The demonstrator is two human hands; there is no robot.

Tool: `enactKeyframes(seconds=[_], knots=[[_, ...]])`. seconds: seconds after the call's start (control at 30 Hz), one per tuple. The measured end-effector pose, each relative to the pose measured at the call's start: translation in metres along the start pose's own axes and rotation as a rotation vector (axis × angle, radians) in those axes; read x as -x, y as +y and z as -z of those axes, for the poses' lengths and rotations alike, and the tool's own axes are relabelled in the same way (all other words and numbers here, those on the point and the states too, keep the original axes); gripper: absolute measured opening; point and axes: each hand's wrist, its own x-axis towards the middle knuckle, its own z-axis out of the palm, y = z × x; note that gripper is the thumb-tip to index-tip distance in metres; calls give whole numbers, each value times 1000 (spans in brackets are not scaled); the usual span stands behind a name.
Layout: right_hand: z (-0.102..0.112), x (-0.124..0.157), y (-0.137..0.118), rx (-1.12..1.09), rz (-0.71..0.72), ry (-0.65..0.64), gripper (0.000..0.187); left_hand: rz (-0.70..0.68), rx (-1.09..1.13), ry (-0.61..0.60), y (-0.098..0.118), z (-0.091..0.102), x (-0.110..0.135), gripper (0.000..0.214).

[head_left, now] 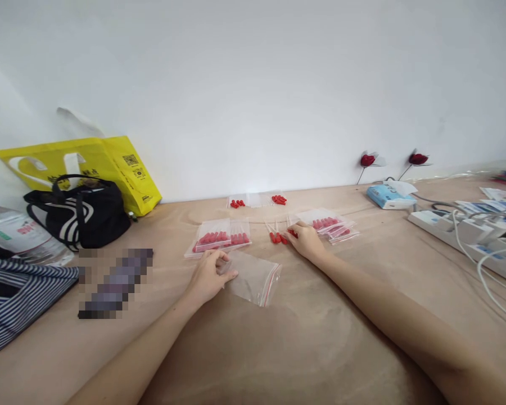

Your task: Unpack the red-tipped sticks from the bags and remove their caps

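My left hand (208, 277) pinches the corner of a clear zip-lock bag (253, 277) that lies flat, its red-striped seal toward the lower right. My right hand (307, 240) reaches to the middle of the table, its fingers closed on a small red piece. Just left of those fingertips lie several loose red pieces (278, 238) with thin pale stems. Filled zip-lock bags of red pieces (213, 239) are stacked beyond my left hand. Another stack of filled bags (333, 225) sits behind my right hand. My fingers partly hide what they hold.
Near the wall, more red pieces (279, 199) lie by clear bags. A yellow bag (126, 169), a black pouch (101, 211) and striped cloth (21, 298) stand left. To the right are a tissue pack (385, 197), a power strip (468, 242) with cables, and two artificial roses (367, 160).
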Motion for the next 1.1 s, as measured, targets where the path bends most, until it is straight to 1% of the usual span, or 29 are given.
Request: enactKeyframes(seconds=[0.07, 0.17, 0.23, 0.3, 0.37, 0.43, 0.53, 0.63, 0.7, 0.73, 0.8, 0.87, 0.97, 1.03, 1.1], knots=[[2, 2, -2, 27, 1, -3, 22, 14, 80, 1, -1, 0, -2, 28], [8, 3, -9, 104, 1, 32, 26, 7, 171, 18, -2, 1, -5, 25], [10, 3, -15, 135, 55, 27, 28, 6, 188, 48, -4, 2, -7, 20], [9, 3, -21, 137, 135, -13, 31, 16, 223, 92, -6, 3, -10, 19], [7, 2, -24, 141, 190, -47, 28, 21, 311, 151, -8, 5, -13, 23], [5, 2, -26, 132, 213, -56, 22, 45, 419, 196, -10, 10, -17, 33], [4, 1, -24, 115, 199, -4, 20, 141, 571, 222, -14, 24, -24, 46], [7, 0, -20, 117, 123, 113, 22, 195, 642, 282, -25, 43, -38, 44], [9, -1, -17, 120, 73, 160, 22, 218, 610, 379, -37, 55, -51, 35], [10, 0, -15, 122, 55, 164, 22, 226, 555, 416, -44, 61, -58, 32], [11, 1, -13, 127, 45, 145, 22, 232, 370, 455, -58, 70, -72, 27], [11, 3, -11, 135, 50, 116, 22, 223, 266, 456, -70, 77, -83, 26], [10, 6, -11, 153, 63, 85, 22, 167, 141, 429, -82, 84, -96, 25], [9, 7, -12, 162, 70, 78, 23, 105, 51, 412, -85, 85, -101, 24], [8, 7, -13, 169, 76, 77, 24, 48, -16, 408, -82, 82, -103, 21]])
